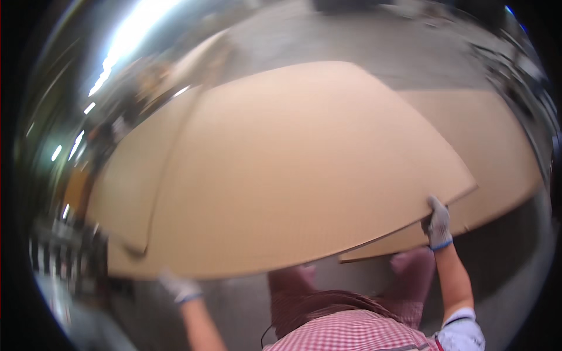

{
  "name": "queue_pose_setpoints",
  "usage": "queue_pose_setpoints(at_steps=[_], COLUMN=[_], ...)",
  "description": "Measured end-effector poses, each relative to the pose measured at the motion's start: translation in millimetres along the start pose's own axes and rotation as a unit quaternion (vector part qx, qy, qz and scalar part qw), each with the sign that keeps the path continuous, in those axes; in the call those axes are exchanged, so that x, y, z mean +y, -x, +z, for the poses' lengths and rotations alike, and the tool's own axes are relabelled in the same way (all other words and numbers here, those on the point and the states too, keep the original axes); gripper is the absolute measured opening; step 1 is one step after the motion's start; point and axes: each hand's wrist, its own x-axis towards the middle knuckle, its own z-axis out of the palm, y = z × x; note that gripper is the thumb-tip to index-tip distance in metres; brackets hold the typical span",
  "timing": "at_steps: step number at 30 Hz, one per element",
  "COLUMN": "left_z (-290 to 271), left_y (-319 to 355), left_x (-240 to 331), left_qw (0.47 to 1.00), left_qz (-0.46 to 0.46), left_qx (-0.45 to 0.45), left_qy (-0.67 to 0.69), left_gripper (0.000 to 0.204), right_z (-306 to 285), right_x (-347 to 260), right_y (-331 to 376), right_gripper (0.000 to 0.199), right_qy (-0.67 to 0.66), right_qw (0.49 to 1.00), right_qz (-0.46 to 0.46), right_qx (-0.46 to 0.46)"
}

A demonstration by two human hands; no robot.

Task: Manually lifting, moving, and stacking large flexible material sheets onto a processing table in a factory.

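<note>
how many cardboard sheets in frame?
2 clear. Top sheet is gripped at its near edge by left hand and right hand; lower sheet shows at right beneath it. More may be hidden underneath.

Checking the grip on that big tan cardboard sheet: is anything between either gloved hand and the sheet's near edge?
Nothing visible. The right gloved hand already clasps the near right corner of the large tan cardboard sheet, and the left gloved hand sits at its near edge, blurred. A second tan sheet lies underneath.
</note>
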Motion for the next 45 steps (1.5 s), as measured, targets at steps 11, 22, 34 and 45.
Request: queue_pose_setpoints(at_steps=[11,22,34,45], left_z=[-47.2,263.0,222.8,164.9], left_y=[7.3,458.6,83.0,93.0], left_x=[-21.9,-292.9,-420.0,-434.5], left_qw=[0.951,0.631,0.743,0.755], left_qz=[-0.189,-0.660,0.034,-0.316], left_qx=[-0.065,-0.381,-0.284,-0.429], left_qy=[-0.235,-0.147,-0.606,-0.382], left_gripper=[0.072,0.037,0.043,0.043], right_z=[-412.8,-176.2,-225.2,-328.3], right_x=[-485.8,-113.3,-62.3,12.0], right_y=[-26.7,-101.1,-134.1,-125.6], right_gripper=[0.042,0.041,0.026,0.032], right_qy=[0.283,0.012,0.012,-0.025], right_qw=[0.895,0.968,0.977,0.919], right_qz=[-0.256,-0.062,0.141,0.073], right_qx=[0.231,0.244,0.162,0.386])
